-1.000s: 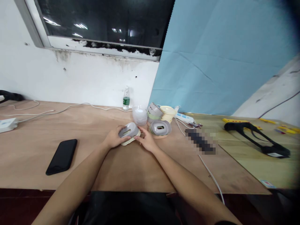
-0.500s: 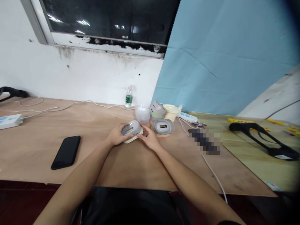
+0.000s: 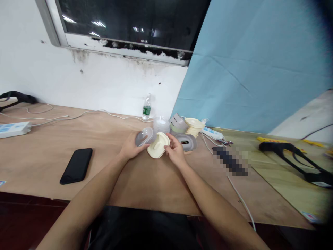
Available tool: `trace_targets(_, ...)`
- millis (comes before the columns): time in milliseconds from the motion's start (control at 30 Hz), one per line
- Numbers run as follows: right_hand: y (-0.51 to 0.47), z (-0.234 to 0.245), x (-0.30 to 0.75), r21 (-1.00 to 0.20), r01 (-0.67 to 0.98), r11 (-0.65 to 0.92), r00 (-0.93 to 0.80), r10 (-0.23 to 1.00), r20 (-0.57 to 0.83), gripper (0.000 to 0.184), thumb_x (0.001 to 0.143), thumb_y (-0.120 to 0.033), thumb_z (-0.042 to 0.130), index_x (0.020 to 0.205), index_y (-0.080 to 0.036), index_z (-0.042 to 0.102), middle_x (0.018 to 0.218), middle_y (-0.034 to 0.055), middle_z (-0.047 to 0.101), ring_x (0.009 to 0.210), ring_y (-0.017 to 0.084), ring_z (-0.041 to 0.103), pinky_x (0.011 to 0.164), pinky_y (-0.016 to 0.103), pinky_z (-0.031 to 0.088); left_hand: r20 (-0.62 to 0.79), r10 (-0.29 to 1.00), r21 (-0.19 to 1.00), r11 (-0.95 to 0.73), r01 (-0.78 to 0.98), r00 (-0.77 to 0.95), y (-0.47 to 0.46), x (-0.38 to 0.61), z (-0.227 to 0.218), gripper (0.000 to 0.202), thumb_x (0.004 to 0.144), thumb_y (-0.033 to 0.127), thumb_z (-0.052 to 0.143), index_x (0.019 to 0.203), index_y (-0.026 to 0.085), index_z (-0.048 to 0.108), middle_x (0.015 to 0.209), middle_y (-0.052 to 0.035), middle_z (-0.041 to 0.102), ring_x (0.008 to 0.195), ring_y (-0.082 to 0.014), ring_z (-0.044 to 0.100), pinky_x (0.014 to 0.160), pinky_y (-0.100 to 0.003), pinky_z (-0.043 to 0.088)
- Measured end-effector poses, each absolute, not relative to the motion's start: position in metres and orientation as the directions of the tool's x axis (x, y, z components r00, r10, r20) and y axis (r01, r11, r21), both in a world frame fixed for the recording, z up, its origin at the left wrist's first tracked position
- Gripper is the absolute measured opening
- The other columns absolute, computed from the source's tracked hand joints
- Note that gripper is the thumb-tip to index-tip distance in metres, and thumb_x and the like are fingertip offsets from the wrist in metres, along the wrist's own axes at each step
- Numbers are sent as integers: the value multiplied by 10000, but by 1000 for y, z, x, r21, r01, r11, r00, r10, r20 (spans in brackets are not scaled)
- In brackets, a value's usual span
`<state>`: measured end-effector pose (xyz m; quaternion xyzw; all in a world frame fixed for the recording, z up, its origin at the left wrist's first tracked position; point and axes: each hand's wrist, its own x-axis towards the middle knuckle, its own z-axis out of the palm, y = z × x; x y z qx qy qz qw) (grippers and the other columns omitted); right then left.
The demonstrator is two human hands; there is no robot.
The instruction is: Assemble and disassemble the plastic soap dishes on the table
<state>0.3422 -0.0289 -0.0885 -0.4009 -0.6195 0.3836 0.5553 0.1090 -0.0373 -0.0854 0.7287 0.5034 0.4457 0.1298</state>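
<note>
My left hand (image 3: 130, 146) grips a greyish, see-through-looking oval plastic piece (image 3: 145, 134) by its left side, thumb along the near edge. Fingers and thumb of my right hand (image 3: 175, 149) pinch the right edge of a cream plastic piece (image 3: 156, 147) with a raised middle, tilted toward me. The two pieces are side by side just above the table; whether they touch I cannot tell. Right behind my right hand lies a grey oval piece with a slot (image 3: 189, 141). Clear plastic bowls (image 3: 161, 123) are stacked behind the held pieces.
Grey cups (image 3: 178, 122) and a cream stack (image 3: 194, 125) stand at the back. Nearby are a water bottle (image 3: 146, 108) and a white power strip (image 3: 212, 133). A black phone (image 3: 76, 166) lies left on the wooden table (image 3: 145, 187); a cable (image 3: 241, 199) runs down at right.
The grey piece was on top of the cream piece between both hands; now the two are apart, one in each hand. The cream piece has turned up toward me. The view has shifted slightly.
</note>
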Motion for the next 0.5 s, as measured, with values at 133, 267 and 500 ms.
trace_targets(133, -27, -65, 362, -881, 50, 471, 89, 876, 474, 562, 673, -234, 618, 1227, -217, 522, 954, 27, 615, 495, 62, 448, 417, 198, 374, 515, 855, 641, -436, 631, 68, -37, 108, -87, 748, 709, 595, 648, 1296, 190, 421, 1280, -111, 527, 1173, -283, 503, 989, -433, 417)
trace_targets(267, -22, -47, 384, -825, 45, 563, 279, 786, 552, 478, 657, -239, 641, 1126, -221, 546, 914, 2, 602, 515, 72, 500, 477, 223, 449, 501, 860, 630, -442, 639, 101, -37, 110, -87, 727, 704, 585, 657, 1283, 204, 438, 1274, -99, 539, 1163, -285, 516, 981, -438, 423)
trace_targets(500, 4, -41, 441, -712, 358, 604, 459, 550, 698, 340, 757, -306, 589, 1071, -201, 512, 830, -9, 548, 662, 120, 566, 630, 287, 517, 447, 884, 619, -419, 664, 141, -37, 111, -89, 748, 697, 607, 646, 1294, 203, 446, 1272, -105, 546, 1164, -293, 524, 981, -438, 422)
